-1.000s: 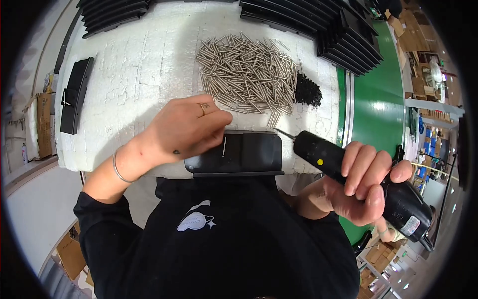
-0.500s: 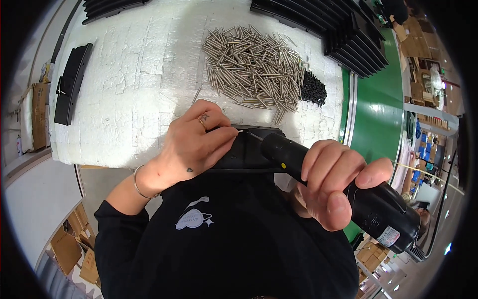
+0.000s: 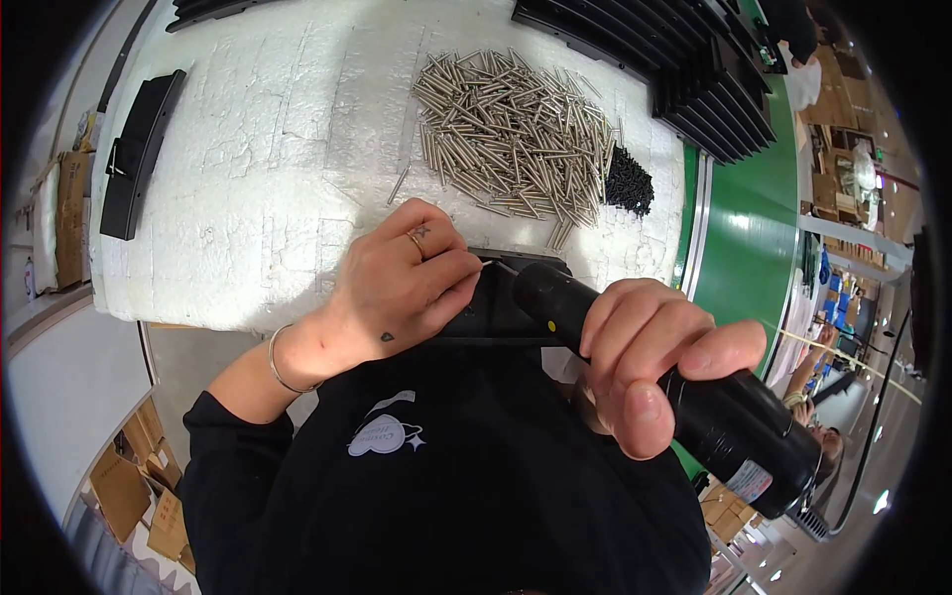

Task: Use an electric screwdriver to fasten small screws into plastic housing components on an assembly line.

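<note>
My right hand (image 3: pixel 654 362) is wrapped around a black electric screwdriver (image 3: pixel 739 426), which points up and left with its cord at the rear. Its thin bit reaches close to the fingertips of my left hand (image 3: pixel 412 278). Those fingers are pinched, and the silvery end of a slim metal pin (image 3: pixel 486 264) shows at them; the rest is covered. Under both hands, against my body, lies a black panel part (image 3: pixel 506 312) at the table's near edge. Whether bit and pin touch, I cannot tell.
A big heap of metal pins (image 3: pixel 516 134) lies on the white foam-covered table (image 3: pixel 278 129), beside a small pile of black screws (image 3: pixel 627 180). One loose pin (image 3: pixel 398 185) lies apart. Black ribbed parts (image 3: pixel 714 104) stand far right; another black part (image 3: pixel 142 154) sits left.
The screwdriver and my right hand have shifted slightly left, bringing the bit nearer to my left fingertips. My left hand keeps its pinch. The whole view has moved a little.
</note>
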### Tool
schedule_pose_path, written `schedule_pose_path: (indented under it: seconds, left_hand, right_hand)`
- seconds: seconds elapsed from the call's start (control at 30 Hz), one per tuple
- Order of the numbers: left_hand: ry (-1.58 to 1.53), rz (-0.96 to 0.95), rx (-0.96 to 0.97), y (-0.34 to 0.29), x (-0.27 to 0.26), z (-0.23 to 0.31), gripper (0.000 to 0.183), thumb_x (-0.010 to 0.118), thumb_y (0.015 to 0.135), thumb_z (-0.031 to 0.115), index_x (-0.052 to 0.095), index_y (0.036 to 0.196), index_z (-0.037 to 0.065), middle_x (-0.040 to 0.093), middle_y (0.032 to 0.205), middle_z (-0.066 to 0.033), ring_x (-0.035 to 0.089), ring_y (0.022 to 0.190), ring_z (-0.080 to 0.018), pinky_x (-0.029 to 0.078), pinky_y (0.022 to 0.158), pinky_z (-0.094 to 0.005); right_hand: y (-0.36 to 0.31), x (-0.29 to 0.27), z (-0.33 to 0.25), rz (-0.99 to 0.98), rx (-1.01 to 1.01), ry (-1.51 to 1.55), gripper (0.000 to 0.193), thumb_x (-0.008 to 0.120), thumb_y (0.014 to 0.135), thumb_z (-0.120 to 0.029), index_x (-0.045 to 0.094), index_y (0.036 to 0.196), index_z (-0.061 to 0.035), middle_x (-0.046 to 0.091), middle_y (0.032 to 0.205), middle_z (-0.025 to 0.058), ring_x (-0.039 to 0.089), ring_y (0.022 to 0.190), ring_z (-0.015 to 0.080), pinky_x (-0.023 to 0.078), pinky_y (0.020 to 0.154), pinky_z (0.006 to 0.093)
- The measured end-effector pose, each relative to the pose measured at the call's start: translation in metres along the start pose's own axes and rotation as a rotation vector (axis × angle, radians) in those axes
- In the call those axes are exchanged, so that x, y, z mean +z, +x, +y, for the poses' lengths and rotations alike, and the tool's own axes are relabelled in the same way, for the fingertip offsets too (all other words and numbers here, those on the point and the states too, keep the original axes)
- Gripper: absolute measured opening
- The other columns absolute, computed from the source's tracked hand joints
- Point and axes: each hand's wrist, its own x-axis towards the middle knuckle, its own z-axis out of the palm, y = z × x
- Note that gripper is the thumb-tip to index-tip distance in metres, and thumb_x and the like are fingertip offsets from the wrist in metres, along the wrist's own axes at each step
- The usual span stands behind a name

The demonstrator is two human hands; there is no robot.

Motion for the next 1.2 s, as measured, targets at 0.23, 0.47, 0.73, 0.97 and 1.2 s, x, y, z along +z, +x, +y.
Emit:
schedule_pose_path:
  seconds: [0.23,0.47,0.73,0.97,1.2]
  left_hand:
    - [-0.029,0.006,0.0,-0.002,0.002,-0.002,0.022,0.076,0.061,-0.002,0.066,0.079,0.006,0.058,0.077,-0.0032,0.06,0.077,-0.0247,0.051,0.062,-0.0335]
    - [-0.03,-0.035,0.012,-0.006,0.004,-0.002,0.02,0.076,0.063,0.002,0.067,0.08,0.006,0.057,0.077,-0.0029,0.059,0.078,-0.0251,0.051,0.062,-0.0339]
    - [-0.012,-0.057,0.032,-0.007,0.005,-0.003,0.017,0.076,0.065,0.004,0.068,0.08,0.006,0.055,0.074,-0.0027,0.058,0.08,-0.025,0.051,0.063,-0.033]
    - [0.12,-0.238,-0.032,0.0,-0.015,0.024,0.057,0.08,0.067,0.024,0.06,0.119,0.011,0.057,0.105,-0.0101,0.054,0.102,-0.0301,0.047,0.085,-0.0391]
    - [-0.958,-0.09,-0.55,-0.003,-0.11,0.004,0.066,0.07,0.081,0.038,0.047,0.134,0.005,0.058,0.123,-0.0209,0.059,0.109,-0.0318,0.048,0.096,-0.0408]
  right_hand:
    - [0.02,0.013,0.004,-0.014,0.061,0.028,0.024,0.065,0.07,0.011,0.048,0.074,-0.0038,0.056,0.062,0.008,0.055,0.05,0.0219,0.046,0.049,0.0332]
    - [0.03,0.016,-0.002,-0.067,0.226,-0.033,0.024,0.067,0.069,0.011,0.049,0.072,-0.005,0.057,0.063,0.0079,0.056,0.051,0.0215,0.047,0.05,0.0328]
    - [0.02,0.022,0.007,-0.004,0.145,-0.038,0.031,0.068,0.07,0.011,0.049,0.088,-0.0045,0.056,0.063,0.0067,0.054,0.05,0.0191,0.045,0.049,0.0325]
    - [0.025,-0.017,-0.033,0.167,-0.178,0.079,0.032,0.056,0.085,-0.008,0.044,0.115,-0.0083,0.043,0.064,-0.002,0.047,0.054,0.01,0.04,0.057,0.0289]
    - [-0.003,-0.071,-0.045,0.466,-0.283,-0.061,0.024,0.051,0.086,-0.007,0.047,0.109,-0.0041,0.037,0.066,-0.0008,0.04,0.056,0.0087,0.032,0.064,0.0285]
